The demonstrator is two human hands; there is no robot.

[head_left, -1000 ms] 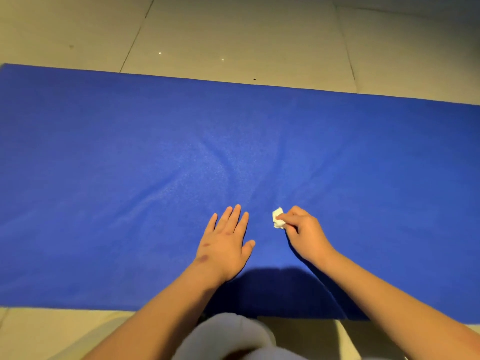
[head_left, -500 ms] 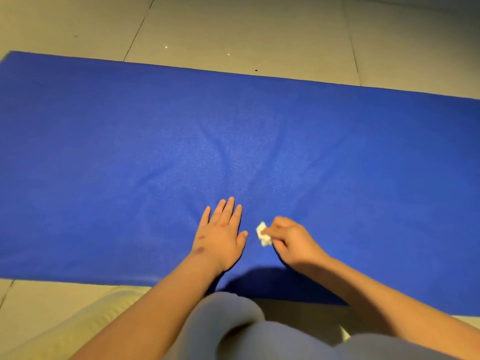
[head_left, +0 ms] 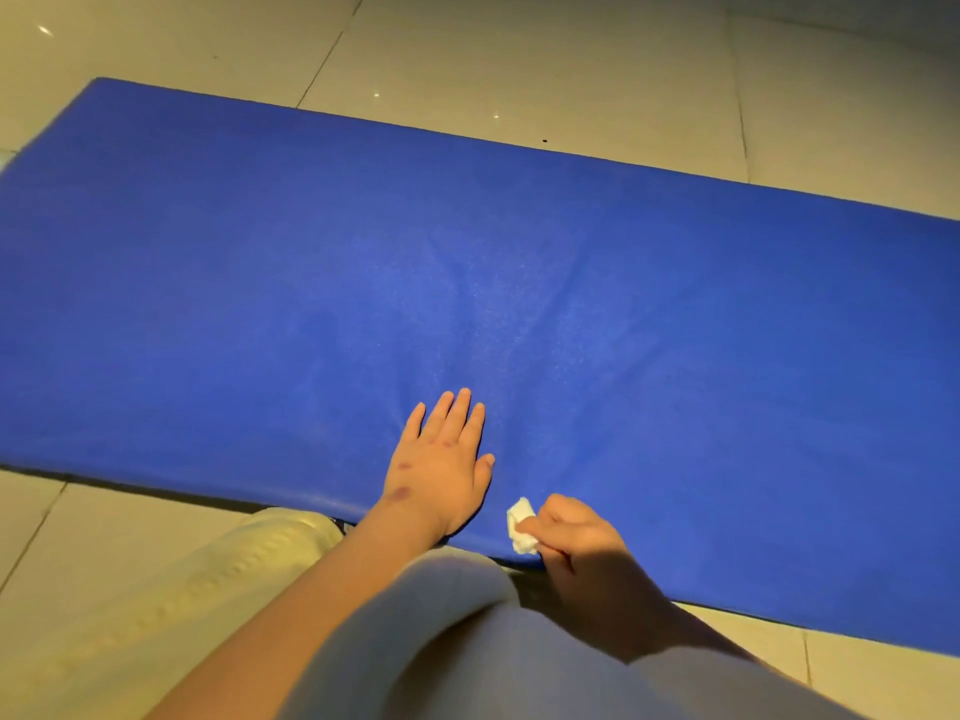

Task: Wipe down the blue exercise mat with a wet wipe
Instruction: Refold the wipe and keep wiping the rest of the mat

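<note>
The blue exercise mat (head_left: 519, 283) lies flat across the tiled floor, with faint creases near its middle. My left hand (head_left: 444, 462) rests palm down on the mat close to its near edge, fingers spread and holding nothing. Just to its right, my right hand (head_left: 582, 543) is closed on a small crumpled white wet wipe (head_left: 521, 524), pressing it on the mat right at the near edge.
Pale floor tiles (head_left: 519, 59) surround the mat on all sides. My knees in light trousers (head_left: 270, 553) sit at the mat's near edge, under my forearms. The mat's left end (head_left: 96, 85) is in view; its right end runs out of frame.
My right hand has dragged the wipe back toward me, from further in on the mat to its near edge. The left hand stayed flat; the view shifted left and closer.
</note>
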